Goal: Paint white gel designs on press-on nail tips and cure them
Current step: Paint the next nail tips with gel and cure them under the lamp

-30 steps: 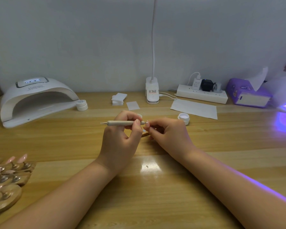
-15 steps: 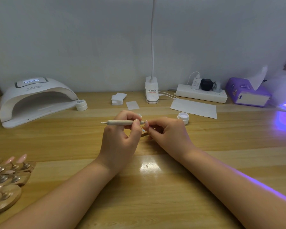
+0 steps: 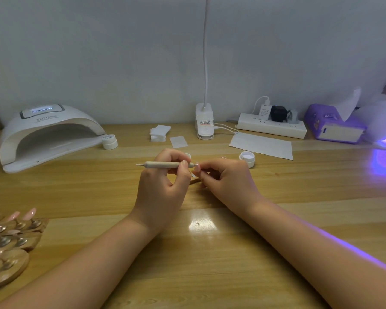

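I log a pale wooden worktop; a white domed curing lamp rear left. My left hand, fingers curled, grips a slim beige dotting pen level, its tip at a small pink press-on nail tip pinched by my right hand at centre. An open white gel pot sits just beyond.

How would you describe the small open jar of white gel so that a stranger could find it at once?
Start at the long white power strip by the wall, then come forward over the flat white paper sheet. The small round white open jar stands at that sheet's near edge, just beyond the right hand. Unlike the closed white jar beside the white dome-shaped nail lamp, it has no lid.
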Demonstrator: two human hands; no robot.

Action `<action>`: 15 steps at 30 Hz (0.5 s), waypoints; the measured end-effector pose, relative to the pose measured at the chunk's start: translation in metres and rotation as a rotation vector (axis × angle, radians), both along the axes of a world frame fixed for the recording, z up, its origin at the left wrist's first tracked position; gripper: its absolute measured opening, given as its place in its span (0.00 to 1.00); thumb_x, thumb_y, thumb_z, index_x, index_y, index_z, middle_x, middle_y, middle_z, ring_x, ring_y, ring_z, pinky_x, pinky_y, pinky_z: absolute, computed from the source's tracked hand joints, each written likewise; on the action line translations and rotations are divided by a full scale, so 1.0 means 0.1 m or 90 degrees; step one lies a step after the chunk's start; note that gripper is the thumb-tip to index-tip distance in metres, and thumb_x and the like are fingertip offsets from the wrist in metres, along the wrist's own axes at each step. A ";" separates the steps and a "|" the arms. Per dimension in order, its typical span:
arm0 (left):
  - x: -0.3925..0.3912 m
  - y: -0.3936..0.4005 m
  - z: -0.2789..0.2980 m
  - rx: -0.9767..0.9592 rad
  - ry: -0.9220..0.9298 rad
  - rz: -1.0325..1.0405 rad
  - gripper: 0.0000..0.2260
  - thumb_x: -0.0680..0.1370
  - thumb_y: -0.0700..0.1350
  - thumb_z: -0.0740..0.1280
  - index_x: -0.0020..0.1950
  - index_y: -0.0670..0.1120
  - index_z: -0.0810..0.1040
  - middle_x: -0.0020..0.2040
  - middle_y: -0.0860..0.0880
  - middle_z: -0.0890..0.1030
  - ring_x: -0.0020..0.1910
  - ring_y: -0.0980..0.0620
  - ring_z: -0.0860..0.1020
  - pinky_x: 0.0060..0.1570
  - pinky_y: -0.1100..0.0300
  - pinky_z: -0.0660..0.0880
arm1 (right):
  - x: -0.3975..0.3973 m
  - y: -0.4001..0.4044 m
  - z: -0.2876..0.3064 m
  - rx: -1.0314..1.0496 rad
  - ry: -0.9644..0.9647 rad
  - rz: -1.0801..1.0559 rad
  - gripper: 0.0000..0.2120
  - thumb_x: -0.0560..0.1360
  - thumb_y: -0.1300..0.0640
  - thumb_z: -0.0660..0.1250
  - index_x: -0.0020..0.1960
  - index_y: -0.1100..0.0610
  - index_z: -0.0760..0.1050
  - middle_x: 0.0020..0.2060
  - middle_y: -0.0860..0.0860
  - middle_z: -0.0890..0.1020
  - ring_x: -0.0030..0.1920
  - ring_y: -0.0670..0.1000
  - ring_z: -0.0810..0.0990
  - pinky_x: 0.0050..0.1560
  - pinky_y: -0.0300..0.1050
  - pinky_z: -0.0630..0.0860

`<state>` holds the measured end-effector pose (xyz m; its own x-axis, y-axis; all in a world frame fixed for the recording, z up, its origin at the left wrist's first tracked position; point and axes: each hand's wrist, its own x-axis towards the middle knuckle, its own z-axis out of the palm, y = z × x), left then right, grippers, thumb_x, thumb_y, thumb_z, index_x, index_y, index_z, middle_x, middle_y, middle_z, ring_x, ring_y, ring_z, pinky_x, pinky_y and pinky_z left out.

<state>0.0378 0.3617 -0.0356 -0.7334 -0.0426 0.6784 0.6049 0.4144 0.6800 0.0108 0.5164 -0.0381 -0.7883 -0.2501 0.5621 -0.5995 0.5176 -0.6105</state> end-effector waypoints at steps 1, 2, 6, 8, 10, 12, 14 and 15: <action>0.00 0.00 0.00 0.001 -0.001 0.000 0.04 0.77 0.43 0.62 0.47 0.49 0.76 0.38 0.55 0.80 0.40 0.55 0.80 0.36 0.59 0.76 | 0.00 0.00 0.00 0.001 0.001 0.000 0.06 0.75 0.61 0.71 0.51 0.57 0.84 0.41 0.51 0.86 0.39 0.49 0.83 0.48 0.53 0.79; 0.00 0.00 0.00 0.003 -0.003 0.001 0.04 0.77 0.43 0.62 0.47 0.50 0.76 0.38 0.55 0.80 0.40 0.55 0.80 0.36 0.60 0.76 | 0.00 0.00 0.00 0.001 0.001 -0.001 0.06 0.74 0.61 0.71 0.51 0.57 0.84 0.41 0.51 0.86 0.39 0.49 0.83 0.48 0.53 0.79; 0.00 0.01 0.00 0.006 -0.002 0.007 0.06 0.76 0.43 0.62 0.45 0.54 0.75 0.38 0.55 0.80 0.40 0.56 0.80 0.37 0.61 0.76 | -0.01 0.00 -0.01 -0.007 0.001 -0.005 0.06 0.74 0.62 0.71 0.49 0.58 0.84 0.41 0.51 0.85 0.39 0.49 0.83 0.48 0.53 0.79; 0.00 0.01 0.00 0.005 -0.002 0.007 0.06 0.76 0.43 0.62 0.45 0.54 0.75 0.39 0.55 0.80 0.40 0.56 0.80 0.36 0.60 0.76 | -0.01 0.00 -0.01 -0.004 0.001 -0.004 0.06 0.74 0.62 0.71 0.50 0.58 0.84 0.41 0.51 0.85 0.40 0.49 0.83 0.48 0.53 0.79; 0.00 0.00 0.00 0.005 -0.001 0.006 0.06 0.76 0.43 0.62 0.45 0.54 0.75 0.39 0.55 0.80 0.41 0.56 0.80 0.37 0.61 0.76 | -0.01 0.00 -0.01 -0.004 0.002 -0.005 0.06 0.74 0.62 0.71 0.50 0.58 0.84 0.41 0.50 0.86 0.39 0.49 0.83 0.49 0.53 0.79; 0.00 0.00 0.00 0.010 0.009 0.006 0.06 0.77 0.43 0.62 0.45 0.55 0.75 0.38 0.56 0.80 0.41 0.56 0.80 0.38 0.65 0.75 | -0.01 -0.01 -0.01 -0.004 0.003 -0.007 0.06 0.74 0.62 0.71 0.50 0.58 0.84 0.41 0.50 0.86 0.39 0.49 0.83 0.49 0.53 0.78; 0.00 0.00 0.01 0.028 0.021 0.007 0.06 0.77 0.43 0.62 0.45 0.54 0.75 0.38 0.56 0.80 0.40 0.56 0.80 0.39 0.69 0.73 | -0.01 -0.01 -0.01 -0.001 0.001 -0.009 0.05 0.74 0.62 0.71 0.49 0.58 0.84 0.40 0.51 0.86 0.39 0.49 0.83 0.48 0.53 0.78; 0.01 0.00 0.02 0.042 0.026 0.004 0.06 0.78 0.43 0.62 0.46 0.53 0.75 0.37 0.56 0.80 0.40 0.56 0.80 0.39 0.70 0.73 | -0.01 -0.01 -0.01 0.002 0.000 -0.009 0.06 0.74 0.61 0.71 0.50 0.58 0.84 0.40 0.51 0.86 0.39 0.50 0.83 0.48 0.53 0.78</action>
<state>0.0387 0.3616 -0.0337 -0.7049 -0.0932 0.7032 0.6300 0.3733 0.6810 0.0094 0.5157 -0.0391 -0.7922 -0.2405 0.5609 -0.5915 0.5286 -0.6089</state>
